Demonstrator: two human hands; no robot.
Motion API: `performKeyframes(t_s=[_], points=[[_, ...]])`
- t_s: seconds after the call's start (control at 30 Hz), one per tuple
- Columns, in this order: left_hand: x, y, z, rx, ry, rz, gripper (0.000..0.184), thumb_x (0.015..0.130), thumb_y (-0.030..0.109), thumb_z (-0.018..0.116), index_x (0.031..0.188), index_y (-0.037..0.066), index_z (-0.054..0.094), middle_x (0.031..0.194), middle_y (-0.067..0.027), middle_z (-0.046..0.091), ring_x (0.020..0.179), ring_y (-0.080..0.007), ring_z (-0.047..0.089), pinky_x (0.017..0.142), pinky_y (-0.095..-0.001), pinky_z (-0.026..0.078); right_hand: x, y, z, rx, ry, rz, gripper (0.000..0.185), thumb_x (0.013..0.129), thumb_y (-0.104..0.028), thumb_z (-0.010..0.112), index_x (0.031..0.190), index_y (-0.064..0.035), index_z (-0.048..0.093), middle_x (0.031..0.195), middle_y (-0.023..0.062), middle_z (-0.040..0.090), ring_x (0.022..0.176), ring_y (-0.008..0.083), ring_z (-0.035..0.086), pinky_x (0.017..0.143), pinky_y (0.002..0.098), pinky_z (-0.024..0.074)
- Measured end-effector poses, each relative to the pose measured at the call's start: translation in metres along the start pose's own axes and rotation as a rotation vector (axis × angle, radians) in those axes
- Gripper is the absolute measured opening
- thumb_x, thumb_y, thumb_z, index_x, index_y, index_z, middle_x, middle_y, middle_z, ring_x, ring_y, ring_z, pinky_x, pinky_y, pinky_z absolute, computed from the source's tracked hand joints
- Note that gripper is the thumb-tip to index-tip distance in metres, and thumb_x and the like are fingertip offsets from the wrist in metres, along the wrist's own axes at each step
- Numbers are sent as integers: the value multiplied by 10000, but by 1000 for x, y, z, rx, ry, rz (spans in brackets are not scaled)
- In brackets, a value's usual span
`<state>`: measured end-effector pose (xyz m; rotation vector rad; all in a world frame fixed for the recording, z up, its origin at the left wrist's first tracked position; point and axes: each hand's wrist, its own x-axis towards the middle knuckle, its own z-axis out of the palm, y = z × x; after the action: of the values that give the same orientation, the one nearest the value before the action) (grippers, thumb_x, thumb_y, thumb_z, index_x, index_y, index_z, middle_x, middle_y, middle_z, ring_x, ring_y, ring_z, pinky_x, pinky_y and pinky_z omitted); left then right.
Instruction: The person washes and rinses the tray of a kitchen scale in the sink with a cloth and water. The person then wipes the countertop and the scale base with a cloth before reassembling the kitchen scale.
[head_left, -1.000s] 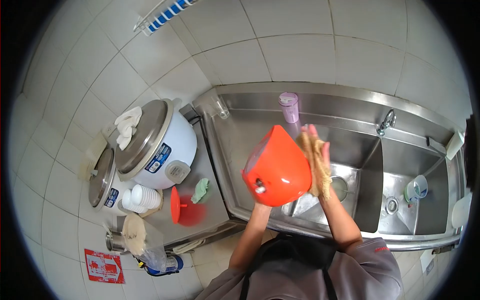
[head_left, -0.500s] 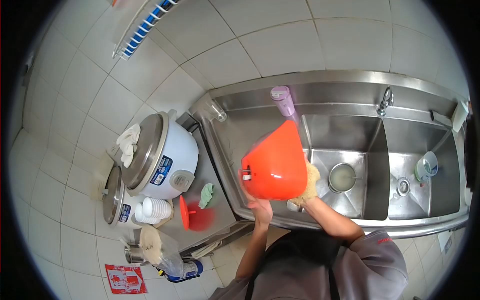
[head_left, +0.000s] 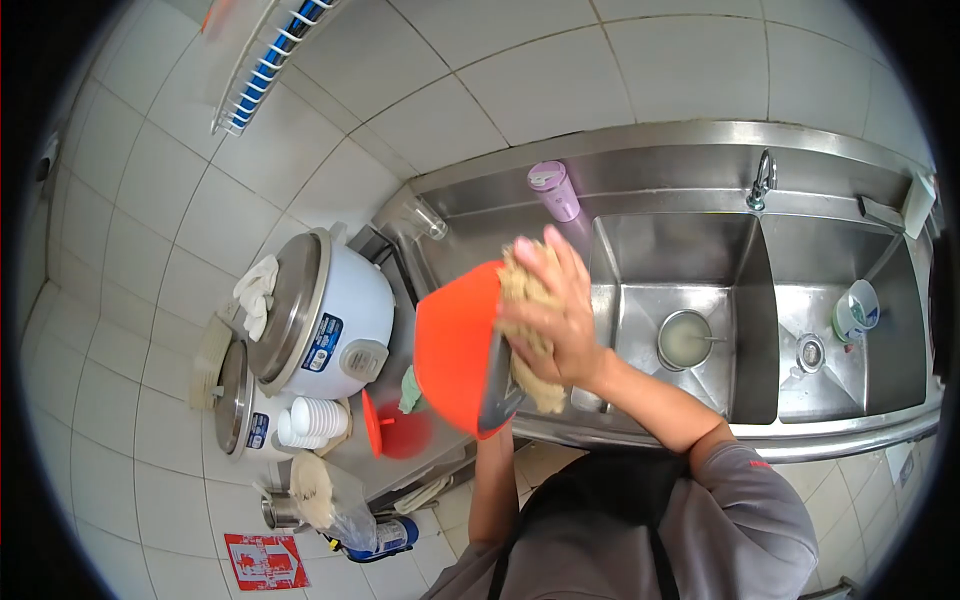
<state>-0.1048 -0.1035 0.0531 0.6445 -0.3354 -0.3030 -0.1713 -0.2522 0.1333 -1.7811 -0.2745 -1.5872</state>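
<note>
An orange-red plastic shell with a dark grey edge is held tilted over the drainboard left of the sinks. My left hand supports it from below; its fingers are hidden behind the shell, and mostly the wrist and forearm show. With fingers spread, my right hand presses a tan cloth against the right side of the shell. A lilac lidded tumbler stands behind the hands.
To the right are two steel sink basins, one holding a metal bowl. On the left stand a rice cooker, stacked white cups, a red lid-like piece and a green cloth. A faucet rises behind.
The orange shell has moved left and turned, so its dark grey edge shows. My right hand has come up from underneath to its right side with the tan cloth. My left hand is now mostly hidden.
</note>
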Motion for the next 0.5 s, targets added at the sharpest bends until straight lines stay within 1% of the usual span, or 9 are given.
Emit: performKeyframes(t_s=[0.1,0.2,0.27,0.33,0.4,0.43,0.5], points=[[3,-6,25,-16,-3,-36,630,849,513,371,1288,63,320,1262,-107,401,1161,-269,390,962,-407,340,17,8,11,35,97,151,285,801,-271,536,1022,-97,581,1316,131,365,1228,388,279,998,473,180],[8,-18,28,-24,-17,-30,613,853,495,379,1279,56,336,1248,-115,418,1151,-275,401,958,-406,346,-6,13,27,275,112,463,383,877,-301,427,1140,-27,478,1336,167,317,1247,371,254,1009,450,173],[15,-26,7,9,-37,0,572,858,448,385,1252,34,366,1213,-135,449,1116,-281,436,945,-401,363,-33,8,35,248,-45,582,493,909,-332,345,1283,-14,300,1350,186,273,1255,356,239,1028,425,159],[20,-30,-7,17,-69,11,551,860,419,392,1238,18,379,1197,-146,465,1091,-283,460,934,-402,376,-54,-9,33,159,-218,662,513,911,-332,341,1316,-32,246,1356,190,256,1253,349,242,1032,413,168],[23,-19,-18,5,-103,10,549,860,407,399,1236,8,374,1198,-148,464,1079,-281,471,925,-408,385,-73,-17,31,313,-300,864,516,916,-364,322,1315,-44,248,1340,170,292,1228,323,289,1020,399,210],[33,-15,-42,-55,-254,57,568,857,412,409,1241,-4,363,1224,-153,442,1104,-294,447,930,-415,380,-78,-17,31,394,-344,963,519,918,-379,312,1315,-50,250,1333,160,309,1216,310,313,1015,392,231],[41,-9,-51,131,-63,77,615,859,455,388,1266,-2,325,1255,-153,408,1132,-300,419,937,-426,371,-69,1,26,945,-104,1296,535,915,-407,316,1312,-52,264,1314,129,340,1197,258,343,1003,382,256]])
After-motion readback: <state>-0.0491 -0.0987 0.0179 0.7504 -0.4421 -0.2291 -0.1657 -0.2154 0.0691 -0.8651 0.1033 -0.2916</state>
